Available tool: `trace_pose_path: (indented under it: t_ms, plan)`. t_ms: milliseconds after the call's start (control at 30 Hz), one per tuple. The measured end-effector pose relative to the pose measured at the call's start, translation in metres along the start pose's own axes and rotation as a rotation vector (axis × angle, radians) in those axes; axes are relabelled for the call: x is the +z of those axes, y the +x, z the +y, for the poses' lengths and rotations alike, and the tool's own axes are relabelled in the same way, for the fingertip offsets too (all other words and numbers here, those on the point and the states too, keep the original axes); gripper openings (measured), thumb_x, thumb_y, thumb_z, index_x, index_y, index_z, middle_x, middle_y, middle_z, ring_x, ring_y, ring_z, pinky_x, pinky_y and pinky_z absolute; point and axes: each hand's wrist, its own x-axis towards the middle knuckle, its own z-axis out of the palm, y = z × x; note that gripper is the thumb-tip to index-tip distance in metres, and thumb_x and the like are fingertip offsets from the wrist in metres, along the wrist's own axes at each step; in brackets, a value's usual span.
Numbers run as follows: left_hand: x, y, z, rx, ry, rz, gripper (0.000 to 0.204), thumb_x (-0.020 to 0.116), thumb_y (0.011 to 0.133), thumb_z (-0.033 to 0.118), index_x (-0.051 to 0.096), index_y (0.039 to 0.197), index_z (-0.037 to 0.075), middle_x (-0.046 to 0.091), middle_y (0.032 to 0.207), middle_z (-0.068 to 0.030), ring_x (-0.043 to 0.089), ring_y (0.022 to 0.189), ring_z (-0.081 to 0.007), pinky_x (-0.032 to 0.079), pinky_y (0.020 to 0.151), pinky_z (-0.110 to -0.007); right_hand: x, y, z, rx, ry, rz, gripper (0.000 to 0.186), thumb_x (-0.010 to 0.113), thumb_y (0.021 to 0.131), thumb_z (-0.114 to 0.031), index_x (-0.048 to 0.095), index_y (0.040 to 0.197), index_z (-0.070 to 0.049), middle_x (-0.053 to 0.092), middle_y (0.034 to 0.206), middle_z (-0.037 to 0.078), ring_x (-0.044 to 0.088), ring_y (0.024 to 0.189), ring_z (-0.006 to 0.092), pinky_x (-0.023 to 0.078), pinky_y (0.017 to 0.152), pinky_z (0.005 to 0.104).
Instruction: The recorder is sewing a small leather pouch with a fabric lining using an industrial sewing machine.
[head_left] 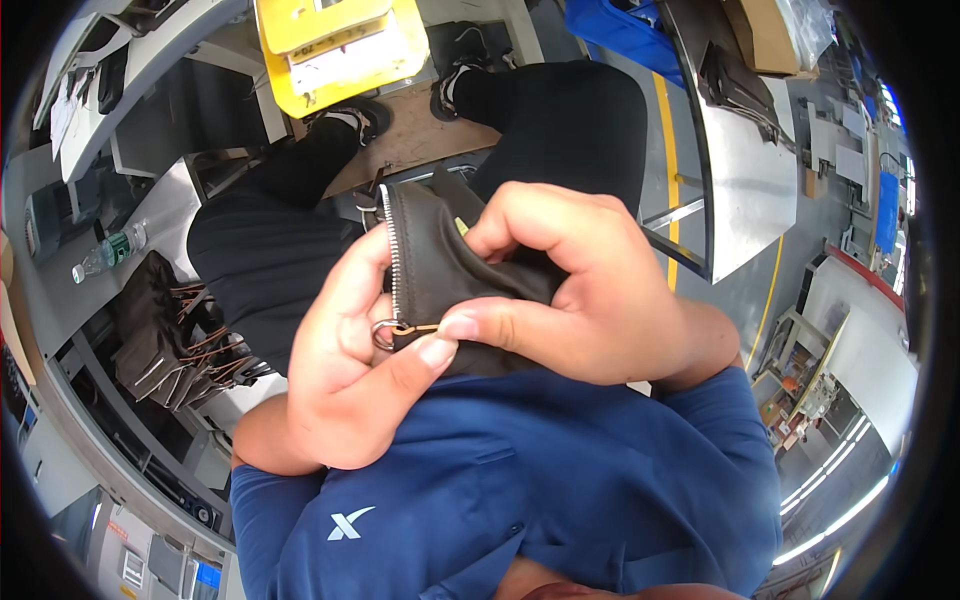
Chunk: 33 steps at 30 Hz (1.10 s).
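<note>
Both my hands hold a small dark brown leather pouch [435, 262] close to my chest. A silver zipper runs down its left edge. My left hand [350, 370] grips the pouch from the left, thumb pressed beside a small metal ring [383, 333] at the zipper's lower end. My right hand [580, 290] wraps the pouch from the right, thumb tip meeting the left thumb by the ring. My blue shirt [520, 480] fills the lower part of the view, my black trousers [570, 110] the upper part.
A pile of similar dark leather pieces [165, 335] lies on a shelf at the left, near a plastic bottle [108, 252]. A yellow crate [335, 45] stands on the floor ahead. A grey metal table [745, 170] is to the right, a blue bin [620, 30] beyond it.
</note>
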Motion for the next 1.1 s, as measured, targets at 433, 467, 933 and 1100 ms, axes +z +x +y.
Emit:
trace_pose_path:
  t_ms: [433,467,933,1100]
  plan:
    - [0.002,-0.006,0.024,-0.023,-0.1,0.062,0.079,0.06,0.095,-0.005,0.013,0.158,-0.008,0.053,0.145,-0.0207,0.053,0.135,-0.0221,0.039,0.113,-0.034,-0.014,-0.013,0.017,0.108,0.295,-0.123,0.042,0.077,0.085,-0.008,0.063,0.123,0.002,0.07,0.113,0.011,0.066,0.111,0.0206,0.049,0.1,0.0335]
    - [0.0,-0.006,0.021,-0.027,-0.123,0.047,0.078,0.059,0.096,-0.005,0.013,0.158,-0.008,0.053,0.145,-0.0204,0.053,0.136,-0.0215,0.039,0.113,-0.033,-0.014,-0.013,0.015,0.105,0.297,-0.124,0.042,0.077,0.085,-0.008,0.063,0.123,0.002,0.07,0.113,0.011,0.066,0.111,0.0206,0.049,0.1,0.0335]
    - [-0.011,0.003,0.006,-0.098,0.061,-0.183,0.073,0.052,0.098,-0.008,0.013,0.16,-0.004,0.055,0.136,-0.0094,0.055,0.102,-0.0046,0.044,0.089,-0.02,0.007,0.01,-0.008,0.177,0.069,-0.079,0.032,0.088,0.08,-0.018,0.061,0.075,-0.002,0.062,0.071,0.005,0.056,0.062,0.01,0.042,0.055,0.0273]
    - [-0.009,-0.001,0.014,-0.167,-0.037,-0.091,0.076,0.054,0.096,-0.01,0.014,0.16,-0.004,0.059,0.13,-0.0093,0.058,0.102,-0.0047,0.045,0.087,-0.02,-0.003,0.004,-0.004,0.185,0.215,-0.169,0.02,0.075,0.09,-0.01,0.062,0.078,-0.001,0.063,0.071,0.006,0.058,0.064,0.0113,0.044,0.058,0.0282]
